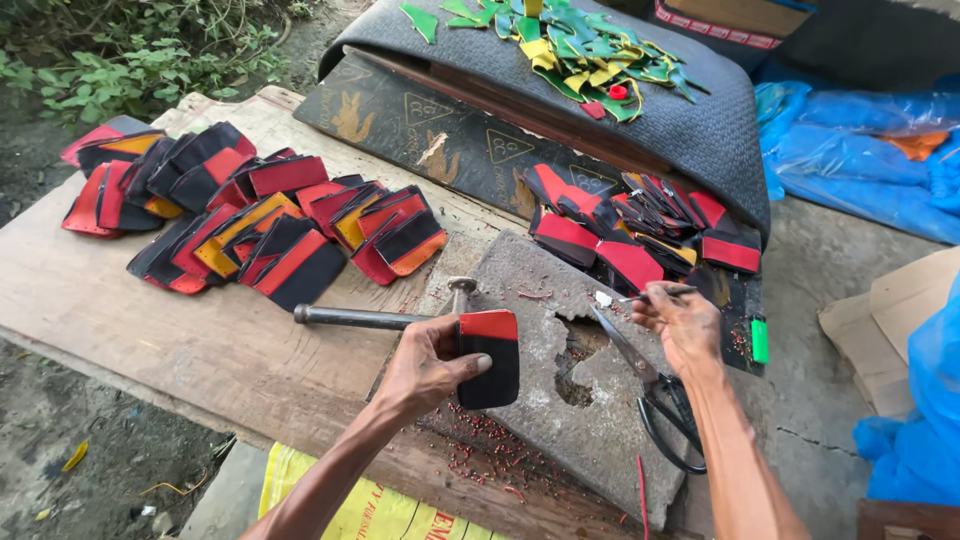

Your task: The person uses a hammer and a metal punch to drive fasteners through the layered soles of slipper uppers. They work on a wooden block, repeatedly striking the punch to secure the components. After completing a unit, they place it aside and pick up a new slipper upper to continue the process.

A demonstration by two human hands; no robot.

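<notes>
Left hand: your left hand (425, 370) is closed around a black piece with a red top band (489, 357), thumb pressed on its face, holding it upright over the near edge of the grey stone slab (540, 400).
Right hand: your right hand (683, 322) is curled, fingertips pinched on a thin dark tool (655, 295) that may be an awl or a pen; the view is too small to tell which.
Between the hands: the slab has a broken hollow in its middle, and red trimmings are scattered on it and below your left hand.
Just beyond the left hand: a hammer (385, 315) lies on the wooden board (200, 340), its handle pointing away to the left, its head touching the slab's edge.
Under the right wrist: black-handled scissors (655, 395) lie on the slab, blades pointing up toward your right hand.
Beside the right hand: a small green lighter-shaped object (760, 341) lies just to its right.
Beyond the right hand: a heap of red and black pieces (640, 235) sits on a dark printed sheet (440, 135).
Far beyond the left hand: a larger spread of red, black and yellow pieces (250, 215) covers the board.
Farthest from both hands: green and yellow scraps (570, 45) lie on a curved black rubber tyre section (690, 125).
</notes>
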